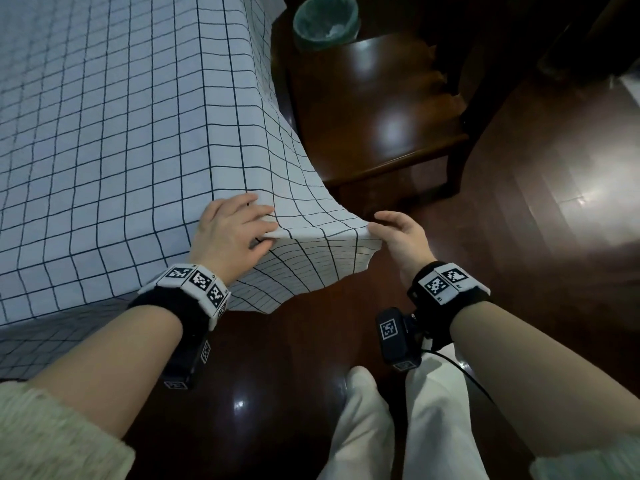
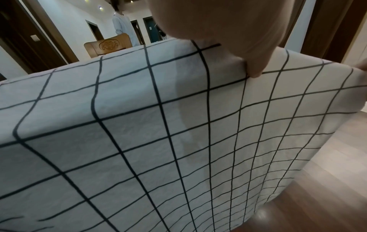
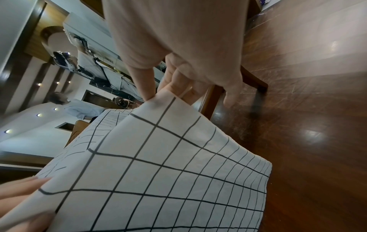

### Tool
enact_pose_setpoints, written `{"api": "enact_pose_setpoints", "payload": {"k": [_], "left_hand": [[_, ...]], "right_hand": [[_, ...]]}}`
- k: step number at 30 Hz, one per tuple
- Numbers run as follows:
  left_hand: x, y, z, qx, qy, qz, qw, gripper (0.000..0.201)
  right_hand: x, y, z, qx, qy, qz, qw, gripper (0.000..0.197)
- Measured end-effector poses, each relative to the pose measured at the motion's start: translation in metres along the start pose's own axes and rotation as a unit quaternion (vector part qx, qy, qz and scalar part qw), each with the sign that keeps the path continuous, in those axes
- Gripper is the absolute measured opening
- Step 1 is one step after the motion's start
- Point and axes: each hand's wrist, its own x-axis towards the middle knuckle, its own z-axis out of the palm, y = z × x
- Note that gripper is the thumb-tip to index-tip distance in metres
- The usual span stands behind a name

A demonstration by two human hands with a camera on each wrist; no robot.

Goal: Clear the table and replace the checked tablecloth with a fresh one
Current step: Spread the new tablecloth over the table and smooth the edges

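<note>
You're at the cloth-removal step: the table top shows nothing left on it. Checked tablecloth point(image 1: 104, 133) still covers the table, its corner lifted at your 12 o'clock. Left hand point(image 1: 232, 230) pinches the raised fold, thumb under, fingers on top. Right hand point(image 1: 398, 233) pinches the corner tip at 1 o'clock. Next move likely: pull the corner toward you, gather evenly, mind the chair point(image 1: 381, 116) at 2 o'clock.

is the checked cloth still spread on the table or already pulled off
Still spread. The checked tablecloth lies flat across the tabletop; only its near corner is lifted, with the left hand and right hand pinching the hem.
</note>
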Motion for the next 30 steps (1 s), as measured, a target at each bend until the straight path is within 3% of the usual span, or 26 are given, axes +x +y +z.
{"api": "enact_pose_setpoints", "payload": {"k": [3,11,13,15,17,20,22,26,28,30], "left_hand": [[0.001,0.0,0.0,-0.002,0.019,0.02,1.0,0.01],[0.002,0.006,0.002,-0.015,0.038,-0.017,0.999,0.033],[0.002,0.007,0.003,-0.018,0.042,-0.025,0.999,0.033],[0.003,0.008,0.003,-0.018,0.047,-0.028,0.998,0.032],[0.004,0.008,0.004,-0.014,0.046,-0.027,0.998,0.028],[0.004,0.007,0.005,-0.001,0.042,-0.017,0.999,0.021],[0.005,0.007,0.005,0.012,0.047,-0.006,0.999,0.02],[0.007,0.006,0.003,0.021,0.045,0.001,0.999,0.031],[0.008,0.005,0.004,0.024,0.052,0.004,0.998,0.02],[0.008,0.005,0.003,0.017,0.051,-0.004,0.999,0.009]], "right_hand": [[0.0,-0.002,0.001,-0.007,0.004,-0.005,1.0,0.029],[0.007,-0.007,0.005,-0.055,0.02,-0.018,0.998,0.023],[0.005,-0.006,0.008,-0.106,0.046,-0.049,0.992,0.031],[-0.006,-0.013,0.018,-0.185,0.029,-0.122,0.975,0.045],[-0.02,-0.028,0.04,-0.316,-0.044,-0.234,0.918,0.055],[-0.03,-0.043,0.082,-0.536,-0.166,-0.358,0.746,0.059],[-0.027,-0.049,0.099,-0.611,-0.205,-0.377,0.666,0.051],[-0.019,-0.063,0.113,-0.689,-0.213,-0.355,0.595,0.024],[-0.013,-0.065,0.112,-0.722,-0.224,-0.353,0.551,0.016],[-0.005,-0.064,0.104,-0.734,-0.224,-0.366,0.527,0.024]]}}
